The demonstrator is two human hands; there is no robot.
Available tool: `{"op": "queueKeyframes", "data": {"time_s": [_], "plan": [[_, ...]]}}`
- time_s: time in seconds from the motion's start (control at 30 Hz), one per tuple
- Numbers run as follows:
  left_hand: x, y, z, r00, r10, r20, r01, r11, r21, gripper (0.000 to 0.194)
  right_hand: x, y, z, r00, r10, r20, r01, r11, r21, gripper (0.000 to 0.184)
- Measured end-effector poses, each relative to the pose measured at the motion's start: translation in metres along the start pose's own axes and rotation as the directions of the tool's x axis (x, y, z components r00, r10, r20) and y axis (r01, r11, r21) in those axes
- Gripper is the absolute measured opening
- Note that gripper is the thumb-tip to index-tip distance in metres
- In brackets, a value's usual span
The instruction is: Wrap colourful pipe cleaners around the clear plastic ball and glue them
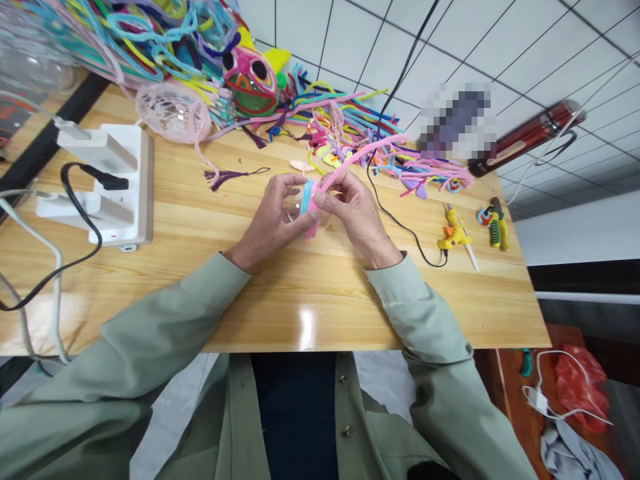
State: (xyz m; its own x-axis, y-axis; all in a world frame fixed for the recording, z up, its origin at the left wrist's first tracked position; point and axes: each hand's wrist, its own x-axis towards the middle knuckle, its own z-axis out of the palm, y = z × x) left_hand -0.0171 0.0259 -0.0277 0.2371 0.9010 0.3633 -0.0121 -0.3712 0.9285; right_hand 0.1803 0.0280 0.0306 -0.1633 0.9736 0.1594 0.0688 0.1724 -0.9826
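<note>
Between my hands is a clear plastic ball (291,213) with a blue pipe cleaner (307,197) and pink ones wrapped around its middle. My left hand (273,220) grips the ball from the left, its thumb across the front near the pink band. A pink pipe cleaner (363,153) runs from the band up and right past my right hand (353,217). The right thumb and fingers are closed on this strand close to the ball, with the thumb on the band. The ball's right side is partly hidden behind that hand.
Pipe cleaners (150,33) pile up along the back beside a decorated ball (250,83). A power strip (125,200) with cables stands left. To the right lie a yellow glue gun (456,233), its cord crossing the table, and pliers (499,227). A red thermos (530,137) stands behind.
</note>
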Motion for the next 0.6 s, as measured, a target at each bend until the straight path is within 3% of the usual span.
{"op": "queueKeyframes", "data": {"time_s": [0.33,0.6], "plan": [[-0.0007,0.0029,-0.0007,1.000,-0.004,0.009,0.004,1.000,0.015,0.073,0.0032,-0.0022,-0.0019,0.998,0.060,-0.024,-0.058,0.995,0.085,0.061],[0.0011,0.0015,-0.0073,0.997,0.078,0.027,-0.081,0.987,0.142,0.077,0.0057,0.0049,0.0016,0.995,0.082,-0.052,-0.075,0.990,0.117,0.061]]}}
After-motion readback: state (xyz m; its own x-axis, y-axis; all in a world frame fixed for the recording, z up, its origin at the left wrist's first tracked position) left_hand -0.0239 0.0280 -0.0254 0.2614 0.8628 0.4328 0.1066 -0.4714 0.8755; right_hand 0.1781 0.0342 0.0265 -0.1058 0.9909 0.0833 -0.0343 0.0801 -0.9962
